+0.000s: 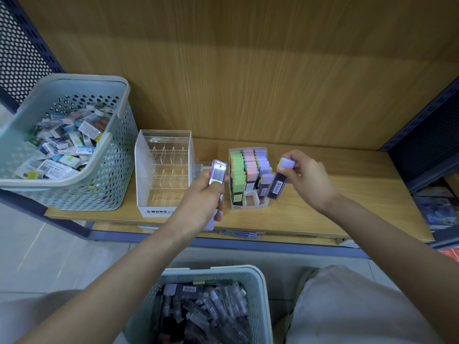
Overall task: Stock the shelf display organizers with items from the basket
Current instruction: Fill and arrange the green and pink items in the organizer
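Where the wooden shelf (pixel 323 214) meets its wood-grain back panel (pixel 248 70), navy perforated uprights (pixel 22 45) close both ends, and pale floor tiles (pixel 37 244) show below the front edge. At the shelf's left end stands a grey-green perforated basket (pixel 74 78) heaped with small boxed erasers (pixel 62 147). A matching basket (pixel 258 289) sits low between the person's knees, full of slim lead cases (pixel 211 311). Near the shelf's middle, a clear acrylic organizer (pixel 149 170) with rows of dividers reads "MONO" on its white front. Just right of it, a small white organizer (pixel 248 206) holds rows of green, pink and lilac-capped cases. The left hand (pixel 201 197) has its grip clamped on a lilac case (pixel 218 173) with a printed label, between the two organizers. The right hand (pixel 308 175) pinches a dark lilac-capped case (pixel 280 184) bearing a barcode, tilted above the white organizer's right edge.
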Available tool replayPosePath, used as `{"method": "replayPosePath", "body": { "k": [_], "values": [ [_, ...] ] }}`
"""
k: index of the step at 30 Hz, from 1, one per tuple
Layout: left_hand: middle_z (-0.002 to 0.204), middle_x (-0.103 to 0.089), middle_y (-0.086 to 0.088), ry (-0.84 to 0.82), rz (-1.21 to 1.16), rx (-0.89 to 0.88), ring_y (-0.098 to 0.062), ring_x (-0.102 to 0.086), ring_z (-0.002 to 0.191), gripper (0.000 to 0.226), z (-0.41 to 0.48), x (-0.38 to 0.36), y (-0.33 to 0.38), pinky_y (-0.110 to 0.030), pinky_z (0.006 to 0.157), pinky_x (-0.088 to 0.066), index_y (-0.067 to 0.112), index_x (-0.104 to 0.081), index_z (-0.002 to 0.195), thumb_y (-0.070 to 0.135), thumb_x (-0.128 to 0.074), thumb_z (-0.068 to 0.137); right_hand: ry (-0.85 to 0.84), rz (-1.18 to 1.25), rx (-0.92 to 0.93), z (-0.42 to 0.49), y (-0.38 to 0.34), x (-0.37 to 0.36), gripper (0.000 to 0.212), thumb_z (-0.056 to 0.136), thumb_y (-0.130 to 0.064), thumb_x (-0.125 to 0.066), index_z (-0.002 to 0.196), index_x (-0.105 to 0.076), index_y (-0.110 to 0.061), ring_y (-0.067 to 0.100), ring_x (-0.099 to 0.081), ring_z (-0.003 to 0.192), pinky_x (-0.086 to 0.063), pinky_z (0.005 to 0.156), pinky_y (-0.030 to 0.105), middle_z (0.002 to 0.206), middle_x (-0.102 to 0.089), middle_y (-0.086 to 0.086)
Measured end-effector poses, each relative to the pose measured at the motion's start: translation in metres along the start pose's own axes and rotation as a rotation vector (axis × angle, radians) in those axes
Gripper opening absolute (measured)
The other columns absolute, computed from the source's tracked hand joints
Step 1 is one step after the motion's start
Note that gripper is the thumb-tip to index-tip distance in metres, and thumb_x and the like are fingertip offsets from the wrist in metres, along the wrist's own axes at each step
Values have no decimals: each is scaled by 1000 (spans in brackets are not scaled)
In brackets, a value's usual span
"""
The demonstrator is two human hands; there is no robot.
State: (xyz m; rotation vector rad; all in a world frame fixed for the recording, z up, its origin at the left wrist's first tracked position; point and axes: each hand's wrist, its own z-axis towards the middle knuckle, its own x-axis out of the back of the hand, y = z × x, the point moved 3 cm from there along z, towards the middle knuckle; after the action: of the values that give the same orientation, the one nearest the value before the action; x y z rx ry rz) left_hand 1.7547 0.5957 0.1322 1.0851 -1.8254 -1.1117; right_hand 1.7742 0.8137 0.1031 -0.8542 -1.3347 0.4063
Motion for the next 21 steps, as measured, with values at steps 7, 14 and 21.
{"method": "replayPosePath", "body": {
  "k": [7, 14, 21],
  "values": [
    [79, -48, -5, 16, 30, 28, -16, -46, 57, 14, 4, 3, -5, -29, 50, -40, 21, -41, 94, 7, -38, 96, -86, -144, 23, 12, 6, -23, 11, 85, -12, -63, 85, -64, -22, 19, -57, 90, -39, 71, 21, 96, -57, -3],
    [77, -51, -3, 4, 63, -16, -16, -48, 56, 20, 5, 4, -6, -27, 50, -42, 23, -41, 85, 8, -41, 97, -46, -390, 70, 18, -1, -21, 20, 84, -12, -62, 104, -65, -16, 24, -58, 96, -43, 74, 33, 108, -66, 2],
    [87, -56, -6, -33, 109, -42, -14, -51, 54, 14, 1, 5, -3, -16, 39, -38, 23, -48, 92, 10, -44, 97, -205, -513, 138, 13, 11, -31, 32, 92, 3, -49, 117, -61, -12, 16, -62, 101, -47, 80, 28, 120, -50, -1]
  ]
}}
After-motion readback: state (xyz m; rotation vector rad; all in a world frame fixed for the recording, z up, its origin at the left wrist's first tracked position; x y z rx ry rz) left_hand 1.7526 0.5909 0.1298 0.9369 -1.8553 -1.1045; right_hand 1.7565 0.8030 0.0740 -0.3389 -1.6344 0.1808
